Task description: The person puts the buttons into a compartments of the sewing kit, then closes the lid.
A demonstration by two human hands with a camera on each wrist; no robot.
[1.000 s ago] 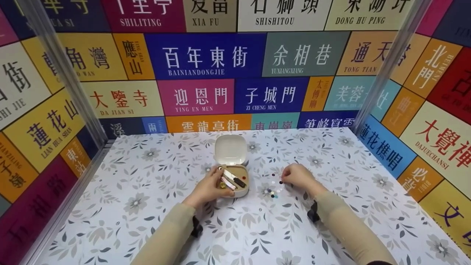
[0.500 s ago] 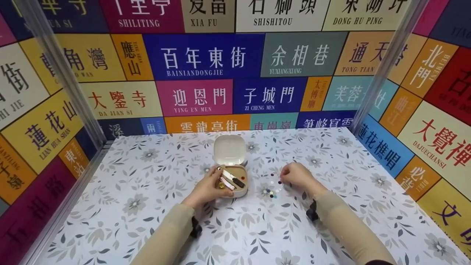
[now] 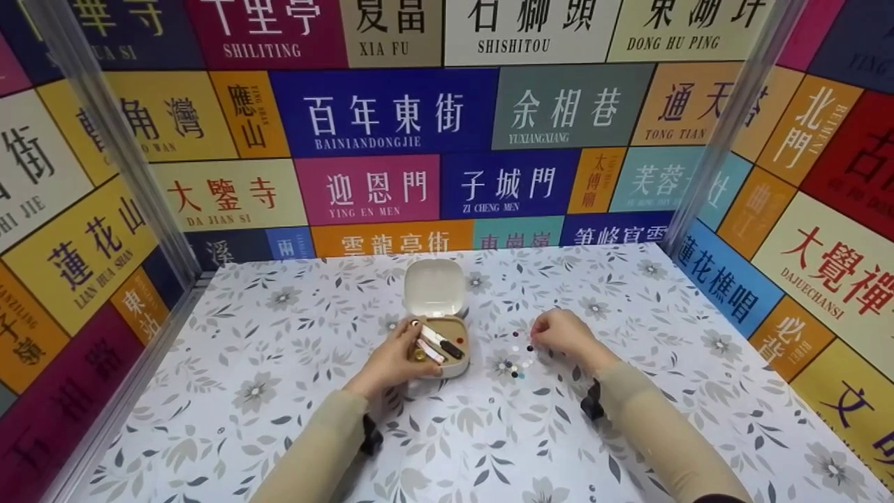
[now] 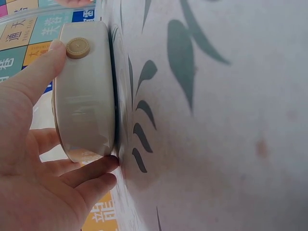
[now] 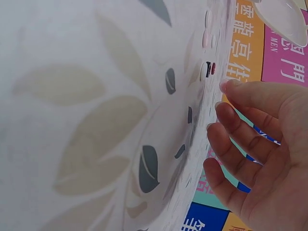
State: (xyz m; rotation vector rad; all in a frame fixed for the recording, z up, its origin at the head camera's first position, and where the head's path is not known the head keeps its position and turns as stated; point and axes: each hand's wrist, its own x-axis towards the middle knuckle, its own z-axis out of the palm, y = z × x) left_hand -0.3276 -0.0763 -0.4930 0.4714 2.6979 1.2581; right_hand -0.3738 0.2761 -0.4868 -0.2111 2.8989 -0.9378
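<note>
My left hand [image 3: 394, 355] grips a small cream case [image 3: 455, 368] by its left side, its lid [image 3: 434, 288] standing up. In the left wrist view the thumb lies by a round tan clasp [image 4: 78, 48], the other fingers around the far side. Inside the case are a white stick with a dark end [image 3: 438, 339], a pinkish stick [image 3: 428, 352], a gold round piece [image 3: 420, 355] and a red disc [image 3: 460, 341]. My right hand [image 3: 564, 331] has curled fingers, fingertips close to a dark disc [image 3: 530, 348]; I cannot tell if they pinch anything.
Several small coloured discs [image 3: 515, 374] lie loose between the case and my right hand. A floral cloth [image 3: 314, 314] covers the table. Sign-covered walls [image 3: 391, 188] stand at the back and both sides, with clear corner posts [image 3: 157, 195].
The head view has tilted slightly, so everything sits a little lower and further left. Both hands keep their places by the case and the discs.
</note>
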